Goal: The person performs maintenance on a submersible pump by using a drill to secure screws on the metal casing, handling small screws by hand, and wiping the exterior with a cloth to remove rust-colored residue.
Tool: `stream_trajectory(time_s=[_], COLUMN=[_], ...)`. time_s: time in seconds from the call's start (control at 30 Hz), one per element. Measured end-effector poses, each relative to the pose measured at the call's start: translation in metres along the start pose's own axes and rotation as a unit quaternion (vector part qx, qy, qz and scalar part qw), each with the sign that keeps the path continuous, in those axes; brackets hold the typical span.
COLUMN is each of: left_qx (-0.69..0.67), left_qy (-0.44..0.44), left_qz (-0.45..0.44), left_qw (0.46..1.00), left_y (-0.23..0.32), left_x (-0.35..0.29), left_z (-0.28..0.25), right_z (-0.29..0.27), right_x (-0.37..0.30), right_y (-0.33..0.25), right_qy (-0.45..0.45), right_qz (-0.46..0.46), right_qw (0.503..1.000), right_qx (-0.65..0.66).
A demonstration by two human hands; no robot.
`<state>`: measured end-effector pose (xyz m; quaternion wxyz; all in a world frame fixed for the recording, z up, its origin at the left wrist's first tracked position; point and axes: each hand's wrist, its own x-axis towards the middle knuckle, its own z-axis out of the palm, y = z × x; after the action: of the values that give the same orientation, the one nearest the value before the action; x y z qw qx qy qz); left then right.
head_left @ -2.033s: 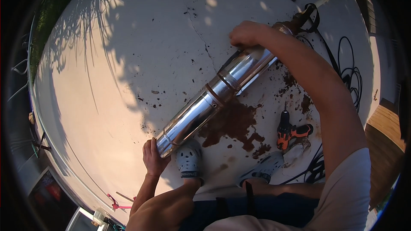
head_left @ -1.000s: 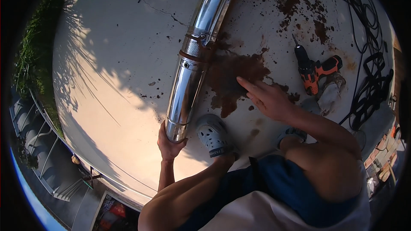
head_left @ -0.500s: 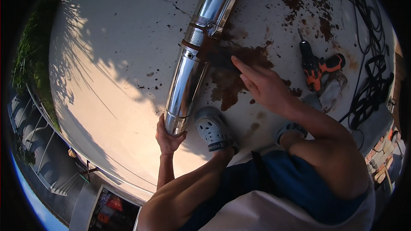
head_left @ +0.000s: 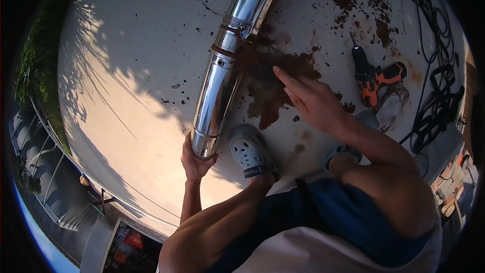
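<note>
A long, shiny steel submersible pump (head_left: 214,93) lies aslant across the pale floor, its perforated intake screen (head_left: 228,41) at mid-length. My left hand (head_left: 196,164) is wrapped round the pump's near end, fingers on its left side and thumb on its right. To the right of the screen, my right hand (head_left: 313,98) is closed, with its fingers pointing at the pump. A dark, blurred shape (head_left: 262,68) extends from those fingertips toward the rusty band below the screen; its kind cannot be made out. Wet red-brown muck (head_left: 268,108) spreads on the floor beneath this hand.
An orange and black cordless drill (head_left: 370,78) lies to the right beside a crumpled pale rag (head_left: 393,106). Farther right runs a heap of black cable (head_left: 439,101). My foot in a grey clog (head_left: 246,149) stands close to the pump's near end. Brown dirt specks the far floor.
The pump and my left hand have shifted slightly to the left. My right hand stays at nearly the same spot beside the screen.
</note>
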<state>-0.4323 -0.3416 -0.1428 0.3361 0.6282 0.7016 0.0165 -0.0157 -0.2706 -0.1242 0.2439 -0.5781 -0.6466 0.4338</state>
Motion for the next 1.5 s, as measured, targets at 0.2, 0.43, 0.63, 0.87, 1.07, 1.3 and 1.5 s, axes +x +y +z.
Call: stream_trajectory(time_s=[0.2, 0.43, 0.63, 0.87, 1.07, 1.3, 1.5], left_qx=[-0.006, -0.001, -0.008, -0.015, -0.015, -0.011, -0.018], left_qy=[-0.002, 0.009, -0.008, -0.018, -0.025, -0.037, -0.029], left_qz=[-0.004, 0.003, -0.003, -0.005, 0.0, -0.007, 0.002], left_qw=[1.0, 1.0, 1.0, 1.0, 1.0, 0.999, 0.999], left_y=[0.001, 0.004, 0.0, -0.002, 0.0, -0.005, 0.002], left_x=[0.001, -0.001, 0.004, 0.004, 0.008, 0.004, 0.01], left_z=[-0.002, -0.001, -0.004, -0.005, -0.009, -0.012, -0.003], right_z=[0.001, -0.019, -0.008, 0.009, 0.009, 0.018, 0.03], right_x=[0.006, 0.003, 0.0, 0.008, 0.02, 0.058, 0.051], right_y=[-0.002, -0.008, -0.001, 0.021, 0.059, 0.069, 0.036], right_qy=[-0.008, -0.107, -0.023, 0.001, 0.045, 0.043, 0.062], right_qz=[0.036, 0.13, 0.016, -0.001, -0.093, -0.156, -0.178], right_qw=[0.998, 0.981, 0.997, 0.999, 0.991, 0.98, 0.979], right_qx=[0.041, 0.094, 0.076, 0.033, -0.088, -0.115, -0.072])
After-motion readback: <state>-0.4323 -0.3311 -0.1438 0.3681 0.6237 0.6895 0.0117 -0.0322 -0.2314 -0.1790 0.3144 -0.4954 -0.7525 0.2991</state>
